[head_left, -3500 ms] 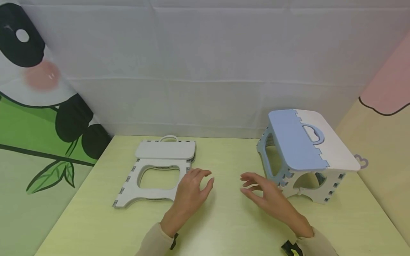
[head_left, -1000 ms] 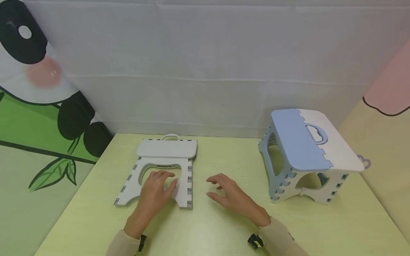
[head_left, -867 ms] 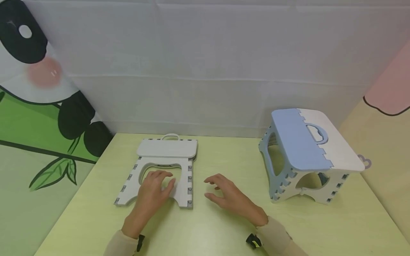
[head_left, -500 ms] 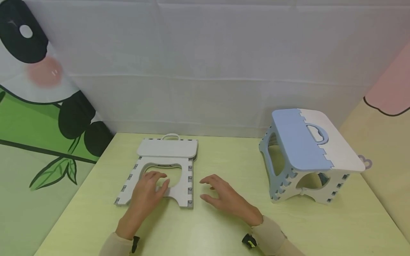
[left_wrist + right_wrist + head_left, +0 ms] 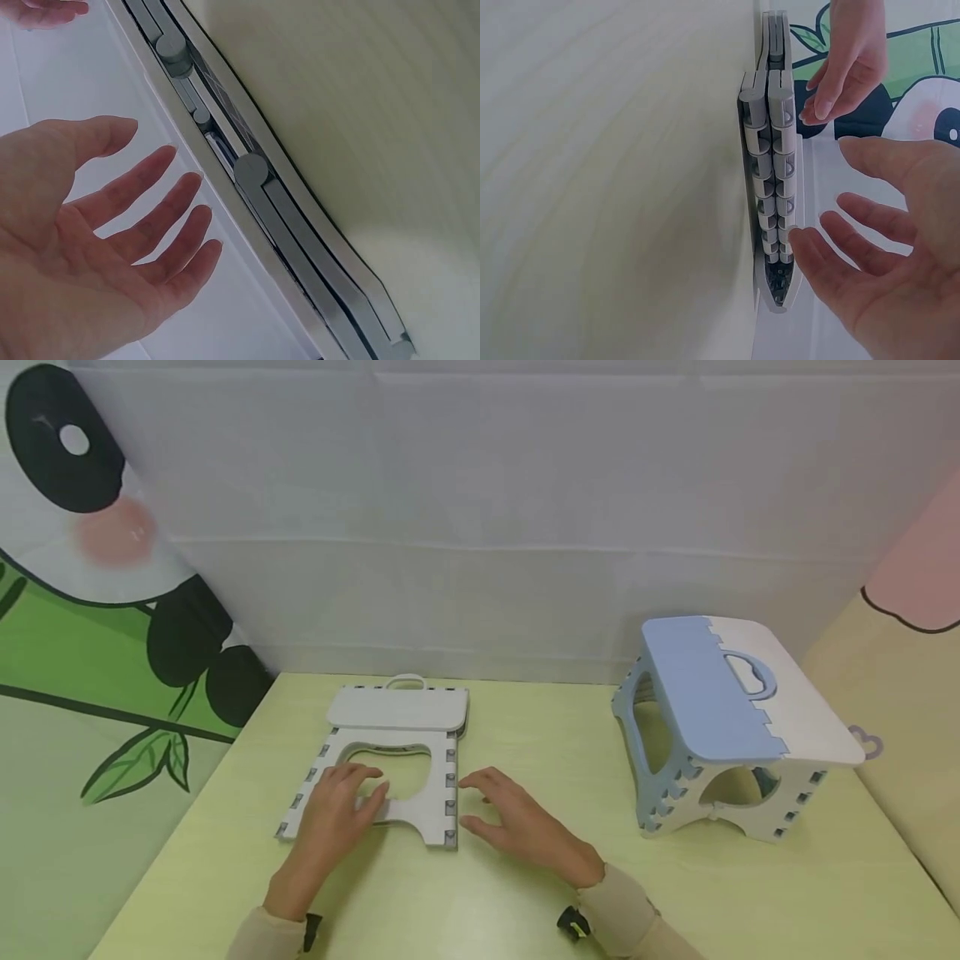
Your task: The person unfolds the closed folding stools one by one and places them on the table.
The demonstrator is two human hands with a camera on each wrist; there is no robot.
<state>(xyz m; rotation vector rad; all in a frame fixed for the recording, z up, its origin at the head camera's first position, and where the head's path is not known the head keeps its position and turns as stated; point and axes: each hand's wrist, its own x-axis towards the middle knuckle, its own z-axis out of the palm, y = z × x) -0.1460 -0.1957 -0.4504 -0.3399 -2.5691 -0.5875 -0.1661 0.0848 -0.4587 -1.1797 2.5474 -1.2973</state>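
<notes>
A white folding stool (image 5: 397,708) with grey hinges lies folded flat on the left half of the table, its carry handle toward the back wall. My left hand (image 5: 333,806) hovers over its left leg panel, fingers loosely bent and holding nothing. Just off the stool's right edge is my right hand (image 5: 517,818), thumb and fingers apart with nothing between them. In the left wrist view the left palm (image 5: 90,247) faces the stool's layered edge (image 5: 251,169). The right wrist view has the right fingers (image 5: 862,236) beside the stool's hinged side (image 5: 772,172).
An unfolded blue and white stool (image 5: 712,693) stands upright at the table's right side. The pale yellow-green table (image 5: 480,910) meets a white cloth backdrop (image 5: 510,527) behind. A panda-print panel (image 5: 142,610) borders the left.
Both hands have moved left from the middle of the table, the left over the folded stool and the right close to its side. Neither stool has been shifted; the view has swayed slightly.
</notes>
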